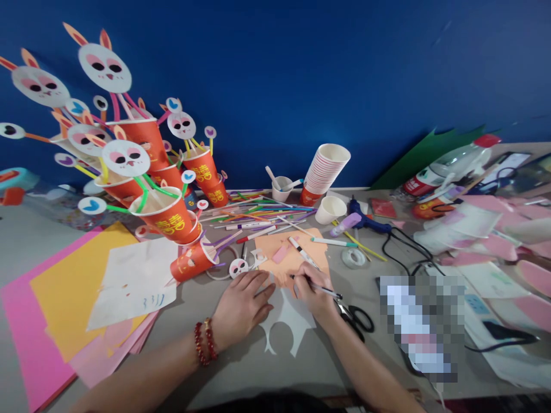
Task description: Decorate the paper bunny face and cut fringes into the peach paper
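My right hand (316, 289) is closed round a pen (325, 289), its tip over an orange paper sheet (318, 252). My left hand (245, 301) lies flat with fingers stretched, pressing on the papers in front of me. Below and between both hands is a white paper scrap (303, 327) with round cut-outs. Just past my left fingertips sits a small paper rabbit face (238, 268). A capped white marker (303, 252) and a pink paper piece (282, 252) rest on the orange sheet. Black-handled scissors (359, 318) lie beside my right wrist, partly hidden.
Red paper cups (166, 215) with rabbit faces stand at the left, above coloured paper sheets (64, 281). Pipe cleaners (253, 212), stacked cups (325, 169) and a blue glue gun (365, 221) line the back. A tape roll (353, 258) and a pixelated phone (417, 327) are right.
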Demonstrator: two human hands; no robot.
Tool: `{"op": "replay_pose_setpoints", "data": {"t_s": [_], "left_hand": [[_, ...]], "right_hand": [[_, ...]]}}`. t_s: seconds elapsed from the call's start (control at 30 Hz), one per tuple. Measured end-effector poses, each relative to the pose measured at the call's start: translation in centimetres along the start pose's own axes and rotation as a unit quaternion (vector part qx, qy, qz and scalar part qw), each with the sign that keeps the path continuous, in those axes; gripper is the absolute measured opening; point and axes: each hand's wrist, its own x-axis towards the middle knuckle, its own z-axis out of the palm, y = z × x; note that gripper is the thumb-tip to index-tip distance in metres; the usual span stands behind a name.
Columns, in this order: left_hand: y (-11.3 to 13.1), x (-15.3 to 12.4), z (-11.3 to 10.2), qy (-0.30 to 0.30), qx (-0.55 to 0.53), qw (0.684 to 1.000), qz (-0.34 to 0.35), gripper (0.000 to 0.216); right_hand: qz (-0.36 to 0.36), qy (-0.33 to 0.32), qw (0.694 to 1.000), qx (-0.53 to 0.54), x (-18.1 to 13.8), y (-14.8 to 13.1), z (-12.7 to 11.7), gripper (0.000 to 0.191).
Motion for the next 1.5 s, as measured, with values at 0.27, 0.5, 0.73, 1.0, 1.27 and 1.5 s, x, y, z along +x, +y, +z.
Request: {"op": "replay_pose_setpoints", "data": {"t_s": [0.27,0.5,0.73,1.0,1.27,1.5], "left_hand": [[0.04,0.03,-0.14,0.004,0.000,1.000,0.004,0.033],[0.05,0.03,-0.07,0.006,-0.003,1.000,0.002,0.034],[0.09,0.07,-0.26,0.007,-0.002,1.000,0.002,0.034],[0.09,0.09,-0.22,0.009,0.002,1.000,0.004,0.033],[-0.01,0.00,-0.05,0.011,-0.003,1.000,0.004,0.034],[0.08,0.06,-0.16,0.007,0.001,1.000,0.005,0.033]], "right_hand": [[-0.006,0.001,1.000,-0.008,-0.18,0.25,-0.09,0.027],[-0.003,-0.001,1.000,-0.025,-0.33,0.63,-0.15,0.026],[-0.003,-0.004,1.000,-0.027,-0.43,0.88,-0.18,0.026],[-0.008,-0.005,1.000,-0.029,-0.43,0.92,-0.25,0.025],[-0.004,-0.013,1.000,-0.020,-0.49,0.91,-0.27,0.026],[-0.013,-0.016,1.000,-0.012,-0.44,0.72,-0.33,0.026]]}}
